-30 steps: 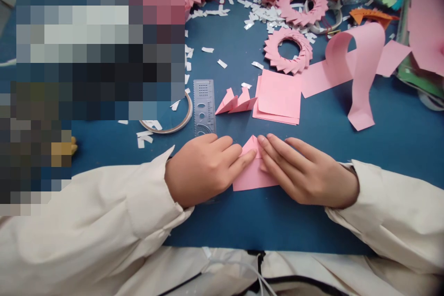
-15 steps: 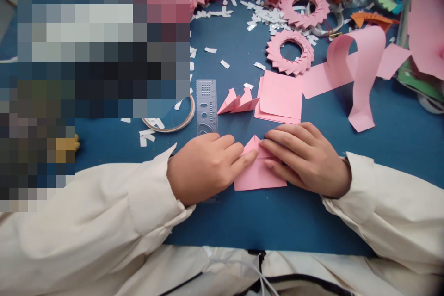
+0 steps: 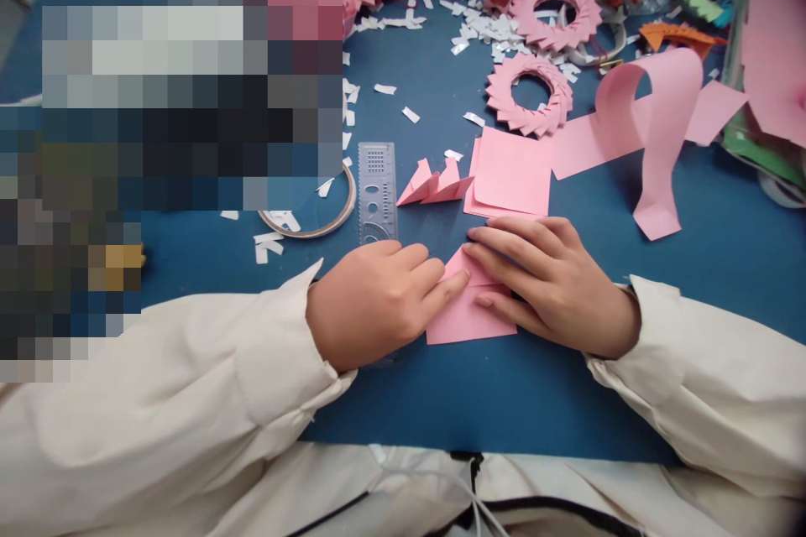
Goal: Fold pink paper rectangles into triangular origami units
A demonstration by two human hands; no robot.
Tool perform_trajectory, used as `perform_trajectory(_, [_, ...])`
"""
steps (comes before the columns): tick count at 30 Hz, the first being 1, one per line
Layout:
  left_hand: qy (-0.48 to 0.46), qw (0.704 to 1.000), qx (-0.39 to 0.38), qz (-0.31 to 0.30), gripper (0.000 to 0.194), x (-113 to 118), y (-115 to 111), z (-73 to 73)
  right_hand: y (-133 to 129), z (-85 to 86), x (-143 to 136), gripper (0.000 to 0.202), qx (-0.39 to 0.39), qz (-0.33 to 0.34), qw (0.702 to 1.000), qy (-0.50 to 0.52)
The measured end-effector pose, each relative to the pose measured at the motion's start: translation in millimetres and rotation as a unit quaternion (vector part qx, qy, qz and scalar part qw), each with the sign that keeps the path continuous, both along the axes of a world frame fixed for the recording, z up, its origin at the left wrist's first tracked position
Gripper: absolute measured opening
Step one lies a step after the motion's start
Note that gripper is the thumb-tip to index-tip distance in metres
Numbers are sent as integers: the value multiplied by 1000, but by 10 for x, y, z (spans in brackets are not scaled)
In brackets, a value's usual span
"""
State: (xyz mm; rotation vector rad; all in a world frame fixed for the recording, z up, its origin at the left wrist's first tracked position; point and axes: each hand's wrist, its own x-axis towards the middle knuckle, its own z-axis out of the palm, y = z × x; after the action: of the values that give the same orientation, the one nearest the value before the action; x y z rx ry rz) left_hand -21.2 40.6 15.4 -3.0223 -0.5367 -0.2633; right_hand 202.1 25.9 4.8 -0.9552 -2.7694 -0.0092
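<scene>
A small pink paper [image 3: 469,320] lies on the blue table, its top corners folded in toward a point. My left hand [image 3: 384,302] is curled, with its index finger pressing on the fold and its thumb hidden. From the other side, my right hand [image 3: 541,281] rests across the sheet with fingers stretched out and fairly flat, fingertips near the peak. Just beyond them sits a stack of pink paper squares [image 3: 513,172]. Folded pink paper pieces [image 3: 434,183] stand to its left, beside a clear plastic ruler [image 3: 376,193].
Two pink paper rings [image 3: 530,94] lie farther back among white paper scraps [image 3: 488,29]. A curled pink strip [image 3: 667,126] arches at the right. Near the left arm is a tape roll [image 3: 308,233] with scraps in it. Pixelated blocks hide the upper left.
My right fingers have slid up and left along the folded edge to the paper's peak. The left hand stays almost where it was.
</scene>
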Motion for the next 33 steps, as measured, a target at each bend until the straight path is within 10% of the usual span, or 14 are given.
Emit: perform_trajectory(33, [7, 999, 9, 44, 31, 7, -50, -36, -20, 16, 52, 25, 79, 98, 991, 42])
